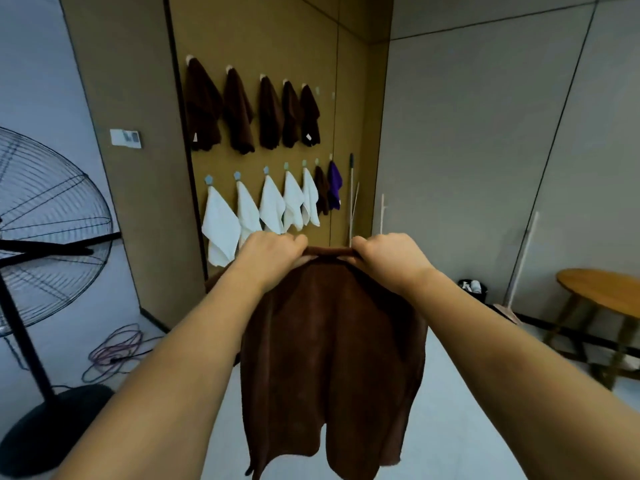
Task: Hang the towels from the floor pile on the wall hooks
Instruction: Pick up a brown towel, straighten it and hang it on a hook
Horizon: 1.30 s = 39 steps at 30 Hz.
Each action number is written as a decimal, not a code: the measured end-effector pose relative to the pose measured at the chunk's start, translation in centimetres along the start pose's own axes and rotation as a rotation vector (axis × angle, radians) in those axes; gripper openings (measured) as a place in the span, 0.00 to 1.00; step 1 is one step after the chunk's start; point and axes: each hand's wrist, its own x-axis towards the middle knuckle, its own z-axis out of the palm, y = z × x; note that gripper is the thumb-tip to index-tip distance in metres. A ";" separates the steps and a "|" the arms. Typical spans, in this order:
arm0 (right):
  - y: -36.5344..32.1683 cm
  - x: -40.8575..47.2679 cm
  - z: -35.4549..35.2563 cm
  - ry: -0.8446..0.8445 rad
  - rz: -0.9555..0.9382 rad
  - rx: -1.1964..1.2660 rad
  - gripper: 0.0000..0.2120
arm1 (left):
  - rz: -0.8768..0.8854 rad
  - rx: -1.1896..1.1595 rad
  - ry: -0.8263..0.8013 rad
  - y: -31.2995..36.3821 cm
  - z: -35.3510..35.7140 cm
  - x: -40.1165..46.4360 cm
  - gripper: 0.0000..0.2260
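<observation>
A large brown towel (332,358) hangs in front of me, stretched by its top edge between my two hands. My left hand (273,252) grips the edge on the left and my right hand (384,254) grips it on the right, both fists closed. On the tan wall panel ahead, several brown towels (239,112) hang from an upper row of hooks. Below them hang several white towels (270,206), one small brown towel (322,192) and a purple towel (334,185). Two bare hooks (317,89) sit at the right end of the upper row. The floor pile is hidden.
A big standing fan (41,220) with a round black base is at the left, with coiled cables (114,351) on the floor beside it. A mop handle (351,199) leans by the wall panel. A round wooden table (602,292) and a black bin (472,287) stand at the right.
</observation>
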 end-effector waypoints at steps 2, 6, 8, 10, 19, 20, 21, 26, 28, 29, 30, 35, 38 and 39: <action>3.5 1.5 1.7 -0.003 0.022 0.004 0.21 | -0.023 0.010 -0.012 0.8 2.1 3.8 0.20; 10.5 4.7 3.7 0.014 0.052 0.020 0.21 | -0.002 -0.034 0.110 0.9 5.8 11.4 0.20; 13.6 6.4 4.8 0.025 0.065 0.026 0.21 | -0.001 -0.034 0.195 1.0 7.9 15.0 0.18; 16.2 7.8 6.3 0.042 0.074 0.020 0.21 | 0.032 -0.071 0.180 1.4 9.9 17.9 0.17; 22.6 14.6 17.1 0.005 0.068 0.069 0.21 | 0.044 -0.061 0.123 1.8 20.9 25.3 0.15; 23.2 15.7 18.5 -0.004 0.067 0.069 0.21 | 0.058 -0.049 0.111 1.6 22.7 26.2 0.15; 23.7 16.6 19.7 -0.006 0.066 0.070 0.21 | 0.064 -0.042 0.081 1.5 23.6 26.9 0.15; 26.7 23.7 25.9 -0.001 0.070 0.044 0.22 | 0.046 -0.059 0.021 -1.0 30.9 32.2 0.16; 28.3 27.7 28.0 0.009 0.083 0.039 0.22 | 0.069 -0.057 0.081 -3.3 34.1 34.8 0.15; 28.8 29.4 28.7 0.008 0.089 0.050 0.22 | 0.067 -0.041 0.117 -4.4 35.5 35.9 0.16; 29.6 31.8 29.7 0.008 0.091 0.061 0.22 | 0.053 -0.041 0.108 -5.8 37.2 37.4 0.16; 32.2 39.0 34.7 0.015 0.083 0.124 0.22 | 0.032 -0.071 0.117 -9.1 44.6 42.6 0.16; 34.3 41.5 37.0 0.010 0.096 0.117 0.22 | 0.034 -0.057 0.022 -9.4 47.7 45.3 0.19; 35.0 42.3 37.8 0.014 0.102 0.114 0.22 | 0.042 -0.041 0.011 -9.5 48.7 46.3 0.20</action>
